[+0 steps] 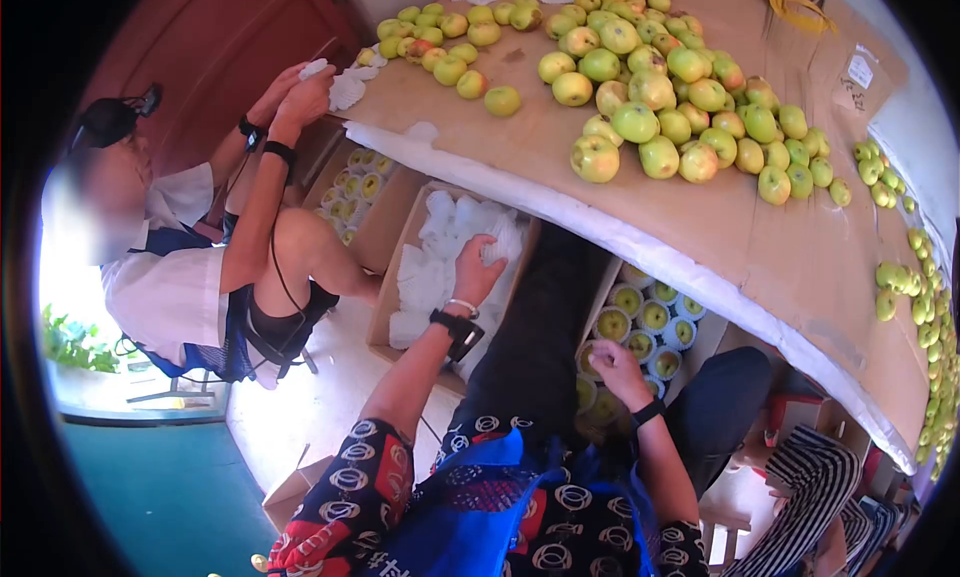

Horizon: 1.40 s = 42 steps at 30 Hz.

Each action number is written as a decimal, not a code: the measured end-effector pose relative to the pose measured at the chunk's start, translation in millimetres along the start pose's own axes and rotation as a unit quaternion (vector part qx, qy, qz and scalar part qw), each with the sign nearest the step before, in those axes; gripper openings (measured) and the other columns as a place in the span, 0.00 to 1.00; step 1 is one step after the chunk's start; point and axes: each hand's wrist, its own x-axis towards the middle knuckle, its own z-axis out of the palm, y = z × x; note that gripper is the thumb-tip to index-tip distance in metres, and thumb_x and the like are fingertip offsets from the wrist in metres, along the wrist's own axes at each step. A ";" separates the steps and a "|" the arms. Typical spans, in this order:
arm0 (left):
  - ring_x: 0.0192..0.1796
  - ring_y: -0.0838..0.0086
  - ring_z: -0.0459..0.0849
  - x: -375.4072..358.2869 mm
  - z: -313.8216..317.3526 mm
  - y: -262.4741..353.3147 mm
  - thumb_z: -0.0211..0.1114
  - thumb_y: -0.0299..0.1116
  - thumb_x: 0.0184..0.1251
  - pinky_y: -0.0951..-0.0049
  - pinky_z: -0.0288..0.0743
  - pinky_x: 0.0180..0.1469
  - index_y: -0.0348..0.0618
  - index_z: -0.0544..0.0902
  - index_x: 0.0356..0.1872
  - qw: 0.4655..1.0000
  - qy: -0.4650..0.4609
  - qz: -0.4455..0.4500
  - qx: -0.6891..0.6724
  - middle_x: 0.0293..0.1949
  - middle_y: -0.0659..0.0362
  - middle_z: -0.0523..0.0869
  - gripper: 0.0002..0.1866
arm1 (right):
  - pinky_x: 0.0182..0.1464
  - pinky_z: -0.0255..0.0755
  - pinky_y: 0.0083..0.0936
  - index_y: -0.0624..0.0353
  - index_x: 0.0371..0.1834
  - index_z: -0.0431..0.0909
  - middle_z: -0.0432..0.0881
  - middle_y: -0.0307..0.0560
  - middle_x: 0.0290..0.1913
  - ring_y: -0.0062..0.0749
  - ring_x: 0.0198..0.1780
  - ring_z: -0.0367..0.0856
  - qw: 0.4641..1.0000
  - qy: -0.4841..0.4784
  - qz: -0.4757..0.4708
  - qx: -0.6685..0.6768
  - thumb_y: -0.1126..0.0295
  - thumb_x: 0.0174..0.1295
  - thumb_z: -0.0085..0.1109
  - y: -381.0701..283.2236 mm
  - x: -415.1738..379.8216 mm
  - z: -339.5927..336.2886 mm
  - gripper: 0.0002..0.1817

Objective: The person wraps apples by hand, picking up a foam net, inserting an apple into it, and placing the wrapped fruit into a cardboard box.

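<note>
Over a cardboard box of white foam nets (pixel 425 267) is my left hand (pixel 480 269), its fingers curved and apart around or beside a foam net (pixel 508 241); whether it grips the net is hard to tell. My right hand (pixel 618 369) rests above a box of netted apples (pixel 652 317), near its left side, with fingers bent; nothing can be made out in them. The apples in that box are green, each in a white foam net. Loose green and reddish apples (pixel 658 157) are piled on the cardboard-covered table (pixel 450 117).
At the left a seated person (pixel 165 277) holds white foam (pixel 313 69) at the table's edge. Another box of netted apples (pixel 352 189) stands beside the foam box. A striped sleeve (pixel 815 487) shows at the lower right. More apples (pixel 935 347) lie at the far right.
</note>
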 end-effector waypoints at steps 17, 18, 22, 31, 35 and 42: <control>0.50 0.74 0.77 -113.0 24.1 130.7 0.60 0.16 0.52 0.77 0.75 0.46 0.41 0.76 0.48 0.934 -0.256 0.062 -0.241 0.54 0.56 0.74 0.19 | 0.45 0.72 0.20 0.58 0.57 0.69 0.77 0.42 0.47 0.24 0.47 0.76 0.934 0.135 -0.236 0.233 0.69 0.50 0.67 -78.8 -18.1 -36.8 0.29; 0.50 0.74 0.77 -113.7 24.6 133.3 0.60 0.16 0.52 0.77 0.75 0.46 0.41 0.76 0.48 0.934 -0.260 0.062 -0.238 0.54 0.56 0.74 0.19 | 0.43 0.72 0.19 0.58 0.54 0.70 0.78 0.41 0.44 0.22 0.45 0.77 0.937 0.131 -0.232 0.227 0.70 0.51 0.66 -79.1 -16.8 -38.5 0.26; 0.46 0.76 0.78 -111.9 23.2 136.7 0.62 0.16 0.53 0.78 0.76 0.44 0.40 0.73 0.43 0.911 -0.253 -0.021 -0.325 0.52 0.57 0.74 0.16 | 0.39 0.72 0.18 0.60 0.44 0.73 0.79 0.40 0.40 0.19 0.39 0.77 0.944 0.111 -0.217 0.221 0.71 0.52 0.65 -82.0 -18.6 -43.5 0.17; 0.50 0.70 0.78 -107.2 7.6 160.4 0.63 0.20 0.56 0.73 0.73 0.49 0.41 0.73 0.34 0.962 -0.196 0.079 -0.172 0.57 0.52 0.73 0.08 | 0.38 0.71 0.16 0.61 0.33 0.71 0.80 0.39 0.35 0.16 0.36 0.76 0.899 0.163 -0.191 0.359 0.74 0.56 0.61 -70.8 -2.0 -45.3 0.08; 0.54 0.64 0.77 -104.5 7.4 155.0 0.63 0.21 0.56 0.66 0.67 0.57 0.41 0.74 0.31 0.969 -0.129 0.162 -0.135 0.58 0.49 0.73 0.06 | 0.34 0.69 0.15 0.60 0.31 0.72 0.79 0.36 0.31 0.14 0.32 0.75 0.873 0.130 -0.173 0.436 0.73 0.57 0.61 -70.0 -4.0 -53.9 0.07; 0.52 0.62 0.79 -118.3 6.6 173.5 0.67 0.24 0.52 0.67 0.71 0.53 0.40 0.75 0.39 0.967 -0.139 0.168 -0.133 0.45 0.52 0.81 0.13 | 0.27 0.64 0.13 0.58 0.25 0.72 0.76 0.34 0.24 0.12 0.25 0.71 0.859 0.107 -0.074 0.496 0.68 0.59 0.62 -67.5 0.5 -40.7 0.10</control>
